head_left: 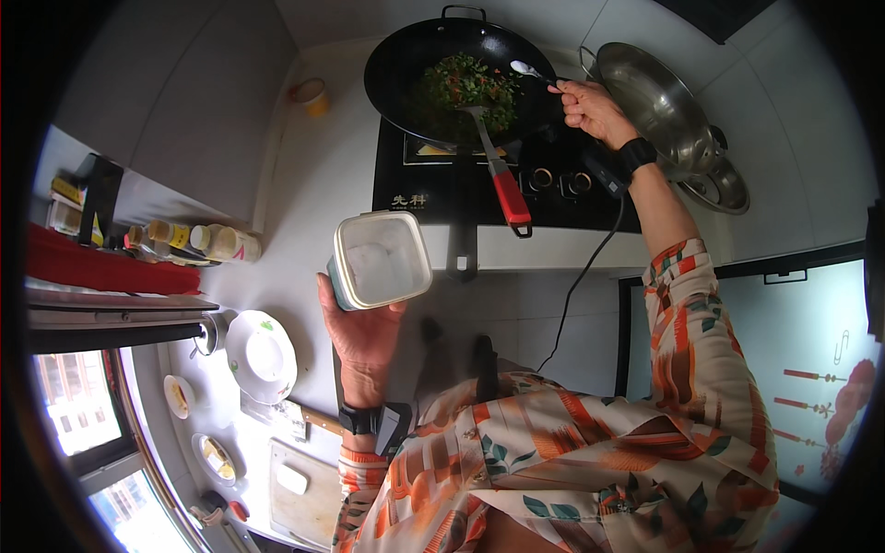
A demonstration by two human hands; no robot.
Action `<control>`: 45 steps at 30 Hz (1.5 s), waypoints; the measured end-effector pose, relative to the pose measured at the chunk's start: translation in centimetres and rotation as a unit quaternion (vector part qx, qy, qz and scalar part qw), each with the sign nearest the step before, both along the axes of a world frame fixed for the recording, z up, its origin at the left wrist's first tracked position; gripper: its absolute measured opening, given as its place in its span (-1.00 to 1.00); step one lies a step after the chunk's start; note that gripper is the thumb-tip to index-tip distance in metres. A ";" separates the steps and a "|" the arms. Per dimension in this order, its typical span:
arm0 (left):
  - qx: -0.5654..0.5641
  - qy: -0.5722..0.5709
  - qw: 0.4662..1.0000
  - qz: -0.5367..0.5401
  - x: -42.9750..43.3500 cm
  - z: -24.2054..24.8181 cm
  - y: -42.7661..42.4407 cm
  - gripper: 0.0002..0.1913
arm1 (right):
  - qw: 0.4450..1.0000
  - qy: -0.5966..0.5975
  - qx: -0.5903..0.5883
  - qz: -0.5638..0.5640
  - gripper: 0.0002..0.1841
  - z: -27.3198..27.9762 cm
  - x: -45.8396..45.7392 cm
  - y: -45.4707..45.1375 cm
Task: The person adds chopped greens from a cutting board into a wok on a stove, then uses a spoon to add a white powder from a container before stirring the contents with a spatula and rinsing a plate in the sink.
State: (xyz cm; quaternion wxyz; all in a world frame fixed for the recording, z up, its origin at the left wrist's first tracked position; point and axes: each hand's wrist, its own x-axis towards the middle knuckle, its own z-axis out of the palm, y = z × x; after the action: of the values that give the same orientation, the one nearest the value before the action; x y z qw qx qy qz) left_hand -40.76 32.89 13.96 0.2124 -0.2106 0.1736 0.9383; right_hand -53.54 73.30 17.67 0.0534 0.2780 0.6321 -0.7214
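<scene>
My left hand holds a square lidded-style plastic container with white granular contents, in front of the stove. My right hand grips a small spoon by its handle; white powder or grains lie in its bowl, over the right side of a black wok. Chopped green leaves with red bits lie in the wok. A metal spatula with a red and grey handle rests in the wok, its blade against the greens and its handle towards me.
The wok sits on a black gas stove. A large steel pan leans at the right, near a lid. An orange cup, condiment bottles, a white plate and a cutting board are at the left.
</scene>
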 end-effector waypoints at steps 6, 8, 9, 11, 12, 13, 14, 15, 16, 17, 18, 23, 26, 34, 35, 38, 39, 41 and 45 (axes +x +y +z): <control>0.006 0.000 1.000 0.001 0.2 0.1 0.0 -0.35 | 1.000 -0.003 -0.009 0.005 -0.77 0.1 0.1 -0.1; 0.007 -0.001 1.000 0.001 0.2 0.1 0.0 -0.36 | 1.000 -0.003 -0.013 0.003 -0.77 0.0 0.1 0.0; 0.007 -0.001 1.000 0.001 0.2 0.1 0.0 -0.36 | 1.000 -0.003 -0.017 0.002 -0.76 0.0 0.1 0.0; -0.002 -0.007 1.000 0.002 0.2 0.2 0.0 -0.36 | 1.000 -0.002 -0.017 0.001 -0.76 -0.3 0.1 0.0; -0.002 -0.008 1.000 0.003 0.2 0.2 0.0 -0.36 | 1.000 -0.002 -0.017 0.001 -0.75 -0.2 0.1 -0.1; -0.001 -0.005 1.000 0.002 0.2 0.2 -0.1 -0.37 | 1.000 -0.003 -0.017 0.002 -0.75 -0.1 0.1 -0.2; 0.001 -0.001 1.000 0.001 0.2 0.2 -0.1 -0.37 | 1.000 -0.003 -0.010 0.005 -0.76 -0.1 0.0 -0.3; 0.000 -0.001 1.000 0.000 0.2 0.1 -0.2 -0.37 | 1.000 -0.003 -0.003 0.008 -0.77 0.0 0.0 -0.4; 0.001 0.002 1.000 0.000 0.3 0.0 -0.3 -0.37 | 1.000 -0.003 -0.004 0.007 -0.77 0.0 0.0 -0.5; 0.002 0.006 1.000 -0.001 0.3 -0.1 -0.3 -0.37 | 1.000 0.002 -0.018 0.007 -0.79 0.0 0.1 -0.6; 0.002 0.006 1.000 0.000 0.3 0.0 -0.3 -0.37 | 0.999 0.007 -0.033 0.008 -0.81 0.1 0.0 -0.6; -0.001 0.009 1.000 0.005 0.2 0.1 -0.3 -0.38 | 1.000 -0.007 0.005 0.003 -0.80 0.2 -0.2 -0.2; 0.005 0.003 1.000 0.009 0.3 0.4 -0.2 -0.38 | 1.000 0.006 -0.014 0.010 -0.78 0.1 0.1 0.0; -0.006 -0.004 1.000 0.012 0.3 0.5 -0.3 -0.38 | 0.997 0.011 -0.049 0.054 -0.70 0.9 0.0 -2.6; -0.003 -0.006 1.000 0.010 0.3 0.5 -0.2 -0.38 | 0.996 0.006 -0.045 0.075 -0.69 0.9 -0.1 -3.1; 0.001 -0.004 1.000 0.014 0.4 0.2 -0.5 -0.39 | 0.992 0.008 -0.053 0.114 -0.70 1.2 -0.7 -4.9; 0.001 -0.004 1.000 0.015 0.4 0.2 -0.5 -0.39 | 0.989 0.013 -0.062 0.131 -0.71 1.2 -0.9 -5.3; -0.002 -0.006 1.000 0.021 0.5 0.3 -0.5 -0.39 | 0.989 0.008 -0.049 0.140 -0.72 1.0 -1.5 -5.8; -0.002 -0.012 0.999 0.030 0.6 0.4 -0.7 -0.39 | 0.989 -0.002 -0.022 0.148 -0.74 0.8 -2.2 -6.0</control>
State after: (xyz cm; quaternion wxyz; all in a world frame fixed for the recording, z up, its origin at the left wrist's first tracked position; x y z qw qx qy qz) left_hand -40.20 32.22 14.38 0.1859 -0.2277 0.1666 0.9412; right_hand -55.78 67.33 18.45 0.1670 0.1815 0.6498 -0.7190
